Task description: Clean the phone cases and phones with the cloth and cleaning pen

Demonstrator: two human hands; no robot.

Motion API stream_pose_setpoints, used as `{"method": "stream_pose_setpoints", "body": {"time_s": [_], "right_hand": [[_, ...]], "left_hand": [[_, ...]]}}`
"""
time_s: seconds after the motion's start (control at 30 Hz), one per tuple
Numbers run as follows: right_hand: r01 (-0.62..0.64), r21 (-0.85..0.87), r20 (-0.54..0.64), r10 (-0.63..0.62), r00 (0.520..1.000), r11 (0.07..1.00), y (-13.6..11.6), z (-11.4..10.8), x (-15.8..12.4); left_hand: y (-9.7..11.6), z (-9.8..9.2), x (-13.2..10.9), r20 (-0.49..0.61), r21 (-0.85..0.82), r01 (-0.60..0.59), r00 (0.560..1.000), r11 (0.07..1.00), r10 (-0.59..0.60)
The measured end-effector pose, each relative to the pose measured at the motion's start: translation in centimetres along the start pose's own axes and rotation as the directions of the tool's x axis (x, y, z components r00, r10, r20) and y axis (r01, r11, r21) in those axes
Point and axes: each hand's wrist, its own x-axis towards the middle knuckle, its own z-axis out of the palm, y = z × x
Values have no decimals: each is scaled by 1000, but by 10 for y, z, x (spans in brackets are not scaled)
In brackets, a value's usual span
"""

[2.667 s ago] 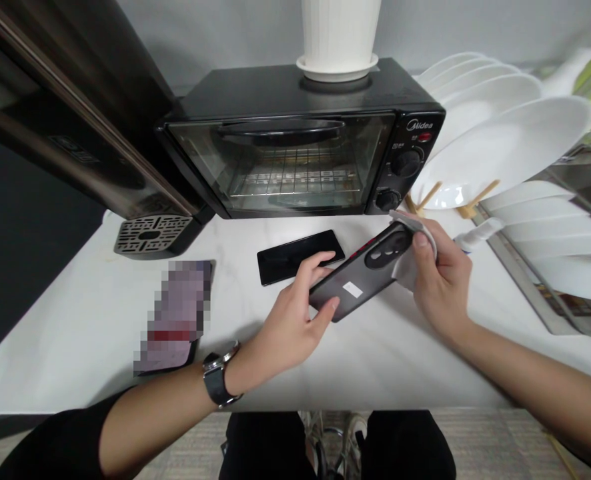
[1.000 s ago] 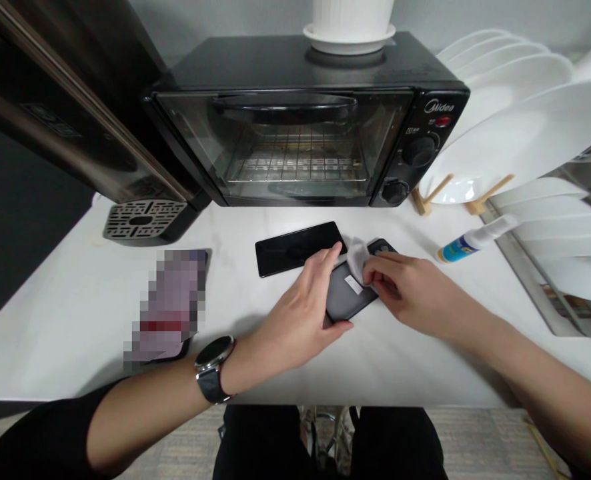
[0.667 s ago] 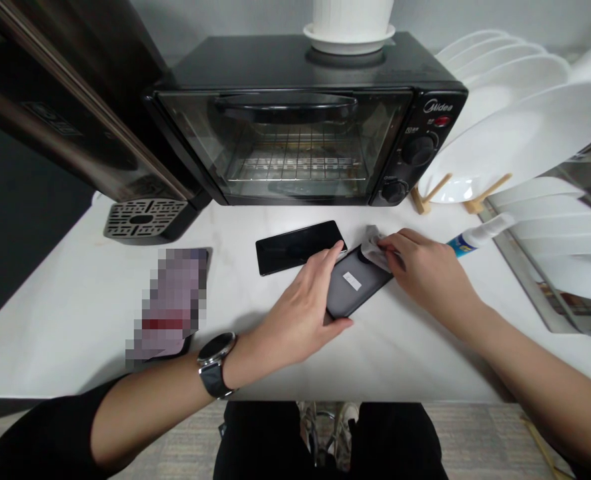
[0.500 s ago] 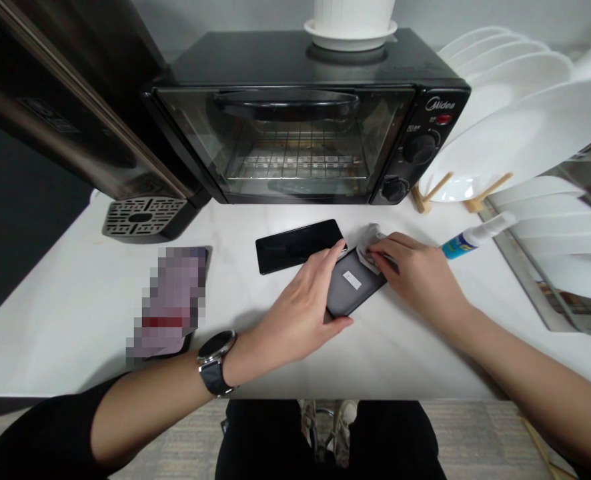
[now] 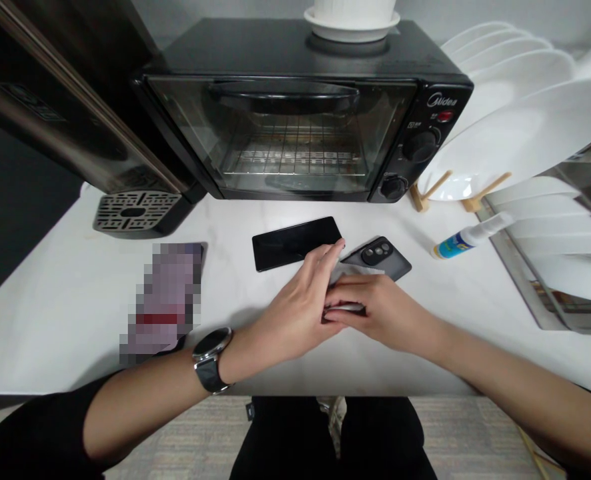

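Observation:
A dark grey smartphone (image 5: 399,263) lies back up on the counter, its round camera lenses showing at the far right end. My left hand (image 5: 295,303) grips its left end, with the thumb side hidden behind the other hand. My right hand (image 5: 393,312) is closed on a whitish cloth (image 5: 363,270) and presses it against the near left part of the phone's back. Both hands touch there, and most of the cloth is covered by fingers. Just beyond my left fingertips lies a second smartphone (image 5: 295,243) with its black screen up.
A spray bottle (image 5: 455,245) lies to the right, beside a rack of white plates (image 5: 520,147). Behind stands a black toaster oven (image 5: 290,140). A pixelated, phone-like object (image 5: 165,300) lies at left, near a machine with a drip tray (image 5: 135,212).
My right hand has slid the cloth from the phone's camera end towards me and left, uncovering the lenses. My left hand stays at the phone's left end. The view has shifted slightly.

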Motion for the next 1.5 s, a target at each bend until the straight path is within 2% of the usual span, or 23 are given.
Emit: {"method": "stream_pose_setpoints", "body": {"time_s": [0.13,0.27,0.43,0.57,0.67,0.87,1.0,1.1,1.17,1.23,1.37,1.5], "right_hand": [[-204,-82,34,207,978,976,4,-28,-7],[-377,-325,-80,371,925,867,11,-50,-15],[-482,-592,-299,380,876,646,15,-51,-20],[-518,-650,-399,330,855,556,16,-48,-16],[-490,-622,-396,296,870,611,16,-44,-10],[-296,-404,-279,192,941,866,5,-14,0],[-100,-145,-108,85,990,984,-6,6,-1],[-41,-28,23,41,999,999,-9,0,-6],[-83,-25,74,84,994,996,-6,-14,-9],[-172,-79,68,178,982,982,0,-31,-13],[-367,-278,-125,345,930,888,12,-53,-18],[-434,-377,-255,358,898,819,15,-51,-18]], "left_hand": [[3,-2,0,16,5,26,1000,1000,-26],[6,-5,2,44,41,29,999,999,-31],[7,-7,2,61,46,25,998,999,-28],[8,-6,2,58,33,24,998,999,-26],[8,-6,2,49,21,26,998,999,-27],[7,-5,1,45,5,30,999,1000,-31],[7,-4,1,32,-18,42,999,999,-42],[6,-3,0,40,-3,36,999,999,-36],[6,-4,0,48,1,46,998,999,-46],[6,-5,1,52,-1,60,997,998,-60],[8,-7,2,67,13,73,995,997,-73],[10,-8,3,74,30,90,993,995,-92]]}}
